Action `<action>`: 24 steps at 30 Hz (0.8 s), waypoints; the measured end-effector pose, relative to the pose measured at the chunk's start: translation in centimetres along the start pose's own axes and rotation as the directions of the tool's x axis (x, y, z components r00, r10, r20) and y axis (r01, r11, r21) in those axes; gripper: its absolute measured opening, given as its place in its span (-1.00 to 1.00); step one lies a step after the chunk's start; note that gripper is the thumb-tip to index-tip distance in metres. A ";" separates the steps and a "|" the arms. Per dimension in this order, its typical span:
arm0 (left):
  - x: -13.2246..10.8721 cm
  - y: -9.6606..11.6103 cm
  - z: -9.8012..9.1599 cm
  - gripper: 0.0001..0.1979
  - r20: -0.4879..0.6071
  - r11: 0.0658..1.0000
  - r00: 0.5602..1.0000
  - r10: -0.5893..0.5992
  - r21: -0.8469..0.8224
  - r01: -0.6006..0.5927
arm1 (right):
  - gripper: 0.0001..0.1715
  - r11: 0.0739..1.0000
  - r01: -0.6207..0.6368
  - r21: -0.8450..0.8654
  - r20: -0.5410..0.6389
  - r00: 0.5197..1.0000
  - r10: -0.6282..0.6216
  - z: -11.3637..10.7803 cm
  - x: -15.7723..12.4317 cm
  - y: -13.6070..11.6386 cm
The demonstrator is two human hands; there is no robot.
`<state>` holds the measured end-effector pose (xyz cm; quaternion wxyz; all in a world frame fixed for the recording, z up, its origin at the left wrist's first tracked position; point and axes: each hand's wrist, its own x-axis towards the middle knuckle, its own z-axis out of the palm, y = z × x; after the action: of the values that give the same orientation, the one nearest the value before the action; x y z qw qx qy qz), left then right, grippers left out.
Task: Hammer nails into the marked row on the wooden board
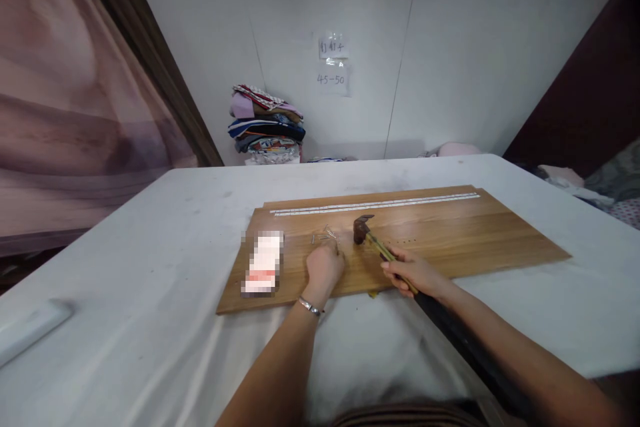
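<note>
We bring our left forearm up from the bottom edge, leaning slightly right, with a silver bracelet (311, 307) at the wrist and the left hand (326, 267) low over the wooden board (460, 233), knuckles up. Its fingers bunch close together at the near side of a few loose nails (323, 237); we cannot tell whether they pinch one. Our right forearm slants in from the lower right, and the fingers of our right hand (407, 271) wrap around the yellow handle of the hammer (379, 247). Its head hangs beyond those fingers, to the right of the nails and near them. Past it, a row of dark dots (404, 241), too small to make out, runs rightward along the board, which lies on the white counter (165, 247).
</note>
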<state>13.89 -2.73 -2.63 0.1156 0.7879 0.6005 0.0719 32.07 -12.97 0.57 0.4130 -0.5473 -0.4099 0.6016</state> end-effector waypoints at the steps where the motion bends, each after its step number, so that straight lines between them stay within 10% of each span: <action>1: 0.0 0.0 0.0 -0.74 0.000 1.000 1.000 -0.001 0.000 0.001 | -0.61 1.000 -0.009 0.000 -0.001 1.000 0.009 0.0 0.0 0.0; 24: 0.0 0.1 -0.1 -0.75 0.013 1.000 1.000 -0.017 -0.010 0.017 | -0.62 1.000 0.001 0.007 0.005 1.000 -0.001 0.1 -0.3 -0.2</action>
<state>13.93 -2.73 -2.51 0.1240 0.7826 0.6062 0.0685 32.03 -13.16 0.88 0.4144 -0.5439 -0.4092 0.6041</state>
